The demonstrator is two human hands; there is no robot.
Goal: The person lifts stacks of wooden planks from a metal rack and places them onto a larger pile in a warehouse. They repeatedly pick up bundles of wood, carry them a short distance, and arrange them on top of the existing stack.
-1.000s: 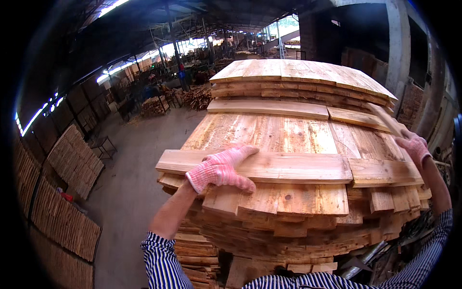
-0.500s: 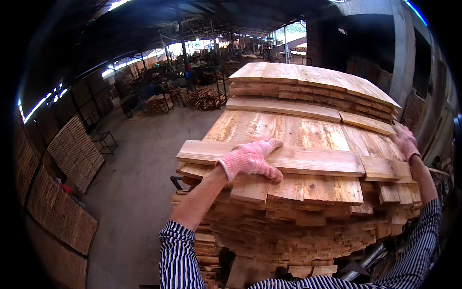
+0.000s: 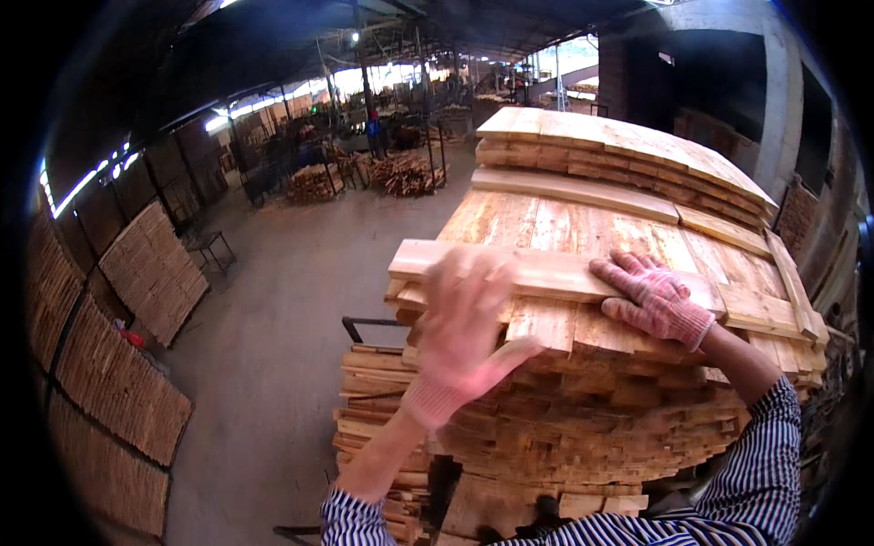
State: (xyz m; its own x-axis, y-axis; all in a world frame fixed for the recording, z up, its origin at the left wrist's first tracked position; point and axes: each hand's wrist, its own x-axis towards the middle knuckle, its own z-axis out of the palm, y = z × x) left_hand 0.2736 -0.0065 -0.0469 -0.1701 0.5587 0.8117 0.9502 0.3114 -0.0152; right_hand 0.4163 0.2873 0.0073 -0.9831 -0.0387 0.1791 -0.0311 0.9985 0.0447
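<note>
A tall stack of sawn boards (image 3: 592, 428) stands in front of me, topped by a layer of pale planks (image 3: 546, 218). Across its near side lies a long wooden strip (image 3: 555, 272). My right hand (image 3: 660, 298), in a pink knit glove, rests on this strip with its fingers spread. My left hand (image 3: 464, 337), gloved alike and blurred by motion, is raised in front of the strip's left part, thumb out and nothing in it. A second strip (image 3: 583, 193) crosses farther back. Along the right edge lies a narrow slat (image 3: 790, 282).
More layered boards (image 3: 628, 150) sit on the far end of the stack. Woven-looking wood panels (image 3: 118, 391) lean at the left, beside the concrete floor (image 3: 264, 364). A metal bar (image 3: 369, 322) juts out left of the stack. Wood piles (image 3: 405, 173) lie farther off.
My right hand has left the far right edge and come onto the near strip. My left hand has lifted off that strip. A slat now lies along the right edge. The view has shifted.
</note>
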